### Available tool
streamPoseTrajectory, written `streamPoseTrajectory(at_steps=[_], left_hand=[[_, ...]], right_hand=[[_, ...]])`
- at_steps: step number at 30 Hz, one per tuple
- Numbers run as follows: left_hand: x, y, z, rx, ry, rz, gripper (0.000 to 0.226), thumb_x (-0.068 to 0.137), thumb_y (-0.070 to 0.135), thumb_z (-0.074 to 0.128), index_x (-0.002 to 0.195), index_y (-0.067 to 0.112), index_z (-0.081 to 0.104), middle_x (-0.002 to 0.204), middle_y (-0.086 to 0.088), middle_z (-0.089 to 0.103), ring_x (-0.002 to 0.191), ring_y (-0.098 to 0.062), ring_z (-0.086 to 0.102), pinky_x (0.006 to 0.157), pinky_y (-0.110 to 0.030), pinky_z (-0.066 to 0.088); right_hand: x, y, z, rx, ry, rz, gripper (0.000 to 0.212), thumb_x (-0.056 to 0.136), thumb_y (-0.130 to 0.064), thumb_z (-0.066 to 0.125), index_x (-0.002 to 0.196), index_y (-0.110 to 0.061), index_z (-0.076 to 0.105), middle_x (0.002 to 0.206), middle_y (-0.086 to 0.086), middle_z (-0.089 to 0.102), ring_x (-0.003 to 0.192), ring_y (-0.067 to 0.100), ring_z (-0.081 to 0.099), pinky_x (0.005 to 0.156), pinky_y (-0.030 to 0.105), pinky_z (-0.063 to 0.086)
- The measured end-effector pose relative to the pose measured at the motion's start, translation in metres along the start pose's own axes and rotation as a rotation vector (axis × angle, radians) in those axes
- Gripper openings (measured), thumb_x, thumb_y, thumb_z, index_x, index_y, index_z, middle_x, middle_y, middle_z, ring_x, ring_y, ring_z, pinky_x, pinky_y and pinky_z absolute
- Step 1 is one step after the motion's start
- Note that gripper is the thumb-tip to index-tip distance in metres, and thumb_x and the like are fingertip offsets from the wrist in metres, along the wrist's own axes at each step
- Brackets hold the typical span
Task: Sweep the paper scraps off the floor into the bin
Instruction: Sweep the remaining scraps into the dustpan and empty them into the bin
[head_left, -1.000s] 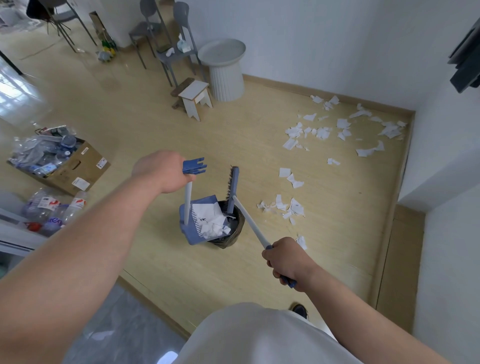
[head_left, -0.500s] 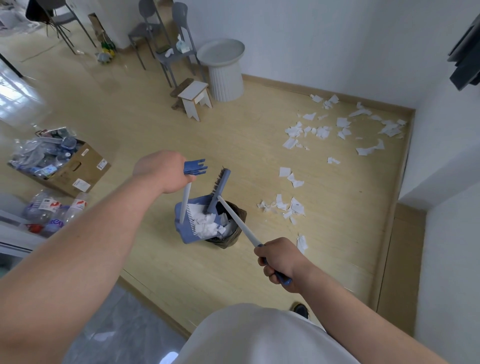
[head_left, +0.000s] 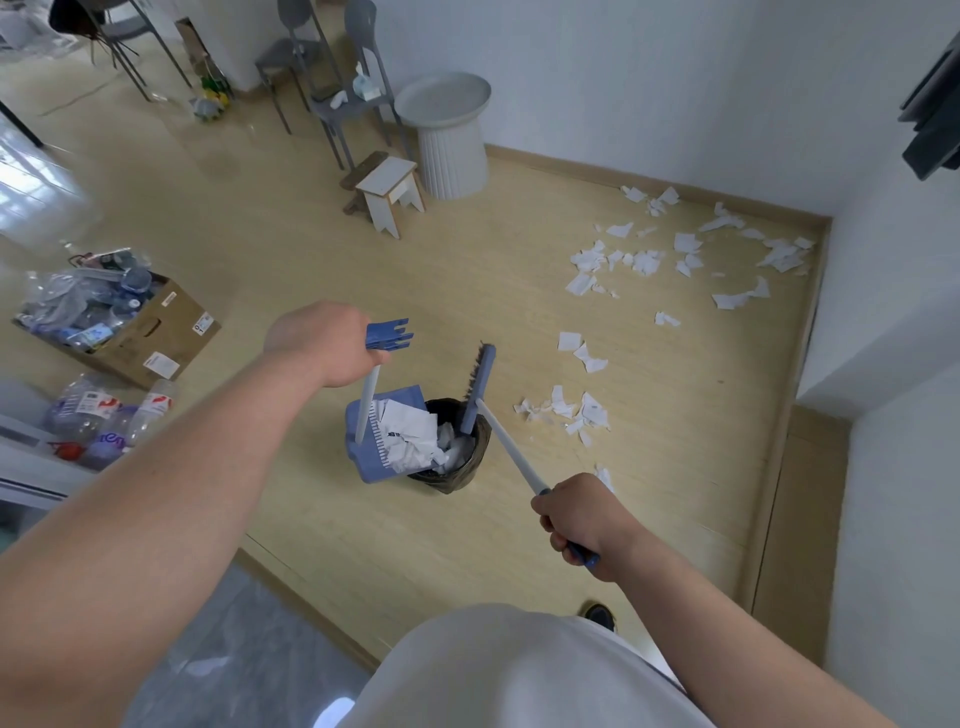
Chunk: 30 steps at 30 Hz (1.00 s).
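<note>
One dustpan (head_left: 387, 436), one broom (head_left: 480, 387) and one bin (head_left: 457, 447) meet mid-floor: the left hand (head_left: 317, 343) is closed around the dustpan's handle, tipping its load of white scraps at the bin's rim, and the right hand (head_left: 584, 519) is closed around the broom's handle, its head over the bin. Torn white paper scraps (head_left: 563, 413), crumpled and uneven, lie in three loose groups on the floor (head_left: 270, 218): beside the bin, slightly farther out, and many toward the far right corner.

Pale wood-look floor (head_left: 291, 244) with a soft sheen, glossier toward the far left. Torn white paper scraps (head_left: 644, 260), matt and crumpled. Smooth blue plastic dustpan (head_left: 363, 457). Brush (head_left: 478, 387) with a blue plastic head and dark bristles. Brown cardboard box (head_left: 166, 332). Clear, shiny plastic bottles (head_left: 93, 410).
</note>
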<state>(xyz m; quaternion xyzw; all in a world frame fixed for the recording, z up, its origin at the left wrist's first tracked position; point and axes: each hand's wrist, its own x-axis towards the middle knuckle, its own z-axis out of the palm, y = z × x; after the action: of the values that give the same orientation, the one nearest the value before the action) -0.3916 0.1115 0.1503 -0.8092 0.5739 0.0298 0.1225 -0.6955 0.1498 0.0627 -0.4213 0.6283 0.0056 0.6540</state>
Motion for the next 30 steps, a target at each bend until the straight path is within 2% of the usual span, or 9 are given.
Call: streamPoseTrajectory(at_steps=[5, 8, 11, 22, 24, 30], left_hand=[[0.001, 0.003, 0.002, -0.01, -0.003, 0.005, 0.037, 0.09, 0.056, 0.058, 0.071, 0.024, 0.051, 0.069, 0.004, 0.054, 0.069, -0.023, 0.057, 0.059, -0.028, 0.041], [0.001, 0.007, 0.001, -0.004, -0.005, 0.017, 0.035, 0.09, 0.057, 0.057, 0.077, 0.025, 0.054, 0.07, 0.004, 0.054, 0.071, -0.024, 0.057, 0.059, -0.028, 0.041], [0.001, 0.011, -0.002, 0.005, -0.013, 0.017, 0.036, 0.091, 0.056, 0.057, 0.074, 0.024, 0.053, 0.07, 0.003, 0.054, 0.069, -0.023, 0.057, 0.058, -0.028, 0.04], [-0.004, 0.016, 0.002, 0.016, -0.015, 0.011, 0.038, 0.092, 0.054, 0.057, 0.071, 0.024, 0.047, 0.07, 0.003, 0.053, 0.071, -0.024, 0.056, 0.06, -0.028, 0.042], [-0.004, 0.015, 0.003, 0.023, -0.01, 0.008, 0.039, 0.092, 0.054, 0.057, 0.069, 0.025, 0.045, 0.07, 0.003, 0.052, 0.071, -0.024, 0.056, 0.059, -0.028, 0.041], [-0.002, 0.009, 0.006, 0.016, -0.002, 0.0, 0.035, 0.091, 0.055, 0.057, 0.081, 0.022, 0.056, 0.076, 0.002, 0.057, 0.075, -0.025, 0.059, 0.061, -0.029, 0.042]], right_hand=[[-0.013, -0.008, -0.003, 0.236, -0.068, -0.009, 0.007, 0.091, -0.009, 0.054, 0.089, -0.002, 0.055, 0.067, 0.007, 0.047, 0.04, 0.012, 0.033, 0.041, 0.022, 0.025], [-0.013, -0.008, 0.001, 0.31, -0.106, 0.0, 0.008, 0.092, -0.01, 0.055, 0.095, -0.002, 0.056, 0.068, 0.006, 0.048, 0.04, 0.011, 0.032, 0.039, 0.021, 0.025], [-0.011, -0.006, 0.007, 0.356, -0.148, 0.021, 0.009, 0.094, -0.011, 0.055, 0.095, -0.002, 0.056, 0.068, 0.006, 0.048, 0.039, 0.011, 0.031, 0.036, 0.02, 0.025], [0.0, 0.006, 0.011, 0.029, -0.061, -0.043, 0.008, 0.09, -0.009, 0.052, 0.085, -0.004, 0.056, 0.07, 0.008, 0.046, 0.042, 0.015, 0.035, 0.043, 0.023, 0.026], [0.002, 0.007, 0.01, 0.005, -0.046, -0.049, 0.009, 0.09, -0.009, 0.051, 0.086, -0.004, 0.056, 0.07, 0.009, 0.045, 0.042, 0.016, 0.036, 0.044, 0.024, 0.027], [0.002, 0.006, 0.004, 0.036, -0.028, -0.054, 0.011, 0.092, -0.011, 0.052, 0.088, -0.003, 0.058, 0.068, 0.007, 0.046, 0.039, 0.014, 0.036, 0.042, 0.022, 0.028]])
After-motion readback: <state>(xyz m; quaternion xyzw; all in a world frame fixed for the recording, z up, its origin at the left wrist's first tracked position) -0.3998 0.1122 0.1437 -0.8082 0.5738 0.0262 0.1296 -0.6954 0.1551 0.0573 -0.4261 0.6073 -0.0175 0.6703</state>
